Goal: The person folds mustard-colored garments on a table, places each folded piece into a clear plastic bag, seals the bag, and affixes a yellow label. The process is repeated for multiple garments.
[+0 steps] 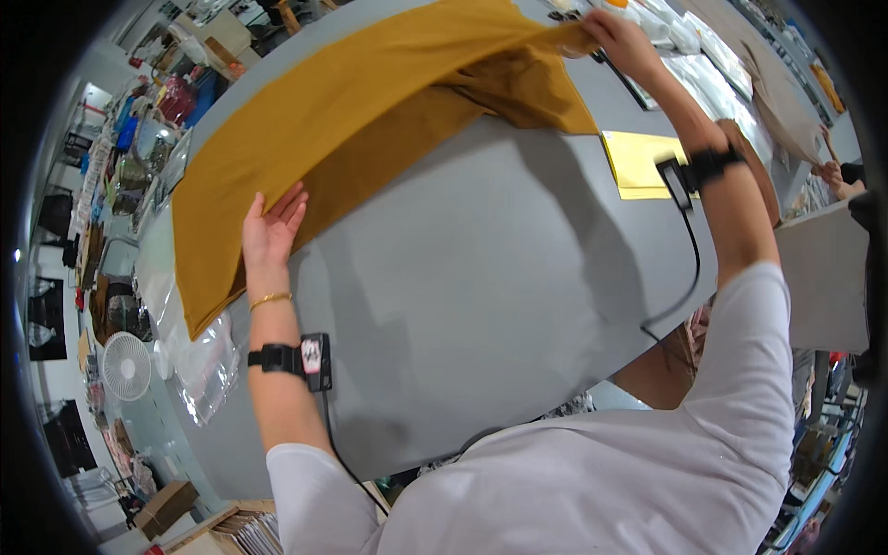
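Observation:
A large mustard-yellow cloth [314,111] arches across the far part of the grey table [481,277], its near edge lifted off the surface. At the far right, my right hand [627,44] pinches one end of that edge, arm stretched out. On the left, my left hand [271,231] has the same edge between its thumb and fingers, with the palm partly showing. Below the raised edge, a darker underside and bunched folds can be seen. One pointed corner of the cloth hangs over clear plastic bags [208,375] at the left.
A yellow paper packet [638,166] lies right of the cloth, near my right forearm. Clear plastic packages [698,92] cover the far right. Black cables run from bands on both forearms. A white fan [127,366] stands at left. Another person's hand [840,180] shows at the right edge.

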A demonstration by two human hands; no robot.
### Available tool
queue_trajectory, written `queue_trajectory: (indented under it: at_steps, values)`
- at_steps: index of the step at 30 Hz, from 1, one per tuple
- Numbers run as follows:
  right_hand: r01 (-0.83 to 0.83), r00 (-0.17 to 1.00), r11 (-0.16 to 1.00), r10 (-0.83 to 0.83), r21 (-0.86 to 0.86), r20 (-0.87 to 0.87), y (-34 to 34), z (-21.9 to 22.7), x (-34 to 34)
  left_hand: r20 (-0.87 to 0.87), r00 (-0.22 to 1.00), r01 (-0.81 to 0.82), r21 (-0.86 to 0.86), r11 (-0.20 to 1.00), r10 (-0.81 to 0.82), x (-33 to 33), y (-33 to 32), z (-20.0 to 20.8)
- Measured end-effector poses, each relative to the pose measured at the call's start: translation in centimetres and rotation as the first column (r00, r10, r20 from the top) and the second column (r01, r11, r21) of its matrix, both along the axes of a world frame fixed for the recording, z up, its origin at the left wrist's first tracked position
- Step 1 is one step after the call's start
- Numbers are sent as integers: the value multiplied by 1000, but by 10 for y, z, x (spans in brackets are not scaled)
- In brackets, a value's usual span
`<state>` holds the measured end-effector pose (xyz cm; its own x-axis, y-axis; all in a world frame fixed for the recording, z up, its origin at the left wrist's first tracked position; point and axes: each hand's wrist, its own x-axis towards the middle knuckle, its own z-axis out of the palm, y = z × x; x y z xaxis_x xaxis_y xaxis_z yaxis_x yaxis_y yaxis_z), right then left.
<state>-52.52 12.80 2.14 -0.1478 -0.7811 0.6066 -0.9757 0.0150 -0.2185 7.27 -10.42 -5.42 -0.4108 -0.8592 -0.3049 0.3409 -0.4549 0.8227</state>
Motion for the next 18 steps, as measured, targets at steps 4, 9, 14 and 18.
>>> queue_trajectory:
  at_steps: [4, 9, 14, 18]
  values:
    - [-289, 907, 957, 272, 8, 321, 107, -1, 114, 78, 997, -19, -86, 996, 25, 125, 23, 34]
    - [-833, 412, 534, 424, 145, 806, 207, 6, 296, 112, 982, -132, -153, 979, 150, 302, 73, 74]
    - [-715, 538, 641, 250, 279, 805, 201, -7, 317, 418, 851, -258, -195, 946, 318, 459, 75, 95]
    - [142, 791, 872, -385, 469, 476, 172, -61, 257, 830, 271, -34, -497, 867, 487, 510, 48, 97]
